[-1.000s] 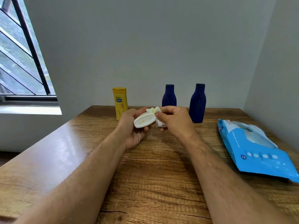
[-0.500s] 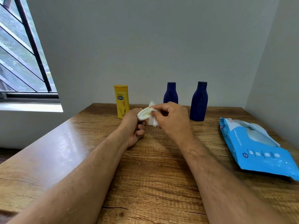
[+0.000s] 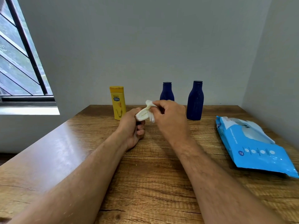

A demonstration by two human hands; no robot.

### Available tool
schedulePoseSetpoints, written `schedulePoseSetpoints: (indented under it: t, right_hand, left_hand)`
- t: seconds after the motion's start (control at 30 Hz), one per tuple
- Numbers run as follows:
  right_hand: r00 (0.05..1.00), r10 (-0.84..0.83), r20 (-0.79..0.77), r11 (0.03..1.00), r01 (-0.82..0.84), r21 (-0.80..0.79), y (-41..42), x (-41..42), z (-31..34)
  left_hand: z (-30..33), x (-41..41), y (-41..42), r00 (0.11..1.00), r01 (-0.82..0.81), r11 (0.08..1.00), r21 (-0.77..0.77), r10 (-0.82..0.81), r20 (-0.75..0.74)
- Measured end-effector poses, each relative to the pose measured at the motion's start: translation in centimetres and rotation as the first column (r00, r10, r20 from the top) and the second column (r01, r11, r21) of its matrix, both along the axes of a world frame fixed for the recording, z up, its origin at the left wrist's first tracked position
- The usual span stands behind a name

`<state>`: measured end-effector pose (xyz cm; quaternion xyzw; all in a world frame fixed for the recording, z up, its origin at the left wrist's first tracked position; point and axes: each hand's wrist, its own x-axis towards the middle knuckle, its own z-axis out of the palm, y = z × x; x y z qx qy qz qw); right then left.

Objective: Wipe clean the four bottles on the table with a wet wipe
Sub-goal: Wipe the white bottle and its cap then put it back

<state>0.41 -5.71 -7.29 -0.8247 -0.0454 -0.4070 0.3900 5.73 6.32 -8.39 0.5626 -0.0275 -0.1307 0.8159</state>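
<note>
My left hand [image 3: 131,129] grips a small white bottle [image 3: 142,114] over the middle of the wooden table [image 3: 145,183], its flat end turned toward me. My right hand [image 3: 169,120] pinches a crumpled white wet wipe [image 3: 151,110] against that bottle's upper right end. A yellow bottle [image 3: 117,102] stands upright at the back, left of my hands. Two dark blue bottles stand by the wall: one [image 3: 167,92] partly hidden behind my right hand, the other [image 3: 195,101] to its right in full view.
A light blue pack of wet wipes [image 3: 252,146] lies flat on the table's right side, near the right wall. A barred window [image 3: 21,62] is at the left. The grey wall runs directly behind the bottles.
The white bottle has turned in my left hand so less of its side shows. My right hand with the wipe has shifted along the bottle's top end. The view moved slightly.
</note>
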Motion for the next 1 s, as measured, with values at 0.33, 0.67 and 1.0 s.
schedulePoseSetpoints:
  t: [0.33, 0.67, 1.0]
  right_hand:
    - [0.993, 0.108, -0.037, 0.965, -0.114, -0.236, 1.0, -0.6, 0.1]
    - [0.999, -0.015, -0.035, 0.991, 0.010, -0.137, -0.3, -0.3, -0.1]
    - [0.994, 0.105, -0.016, 0.955, -0.097, 0.279, -0.7, 0.4, 0.1]
  left_hand:
    - [0.0, -0.5, -0.5, 0.993, -0.049, 0.999, -0.003, 0.049, 0.109]
    - [0.4, -0.4, -0.3, 0.998, -0.056, 0.967, -0.247, 0.060, 0.006]
    - [0.8, 0.3, 0.0, 0.974, -0.220, 0.930, -0.293, 0.195, -0.114]
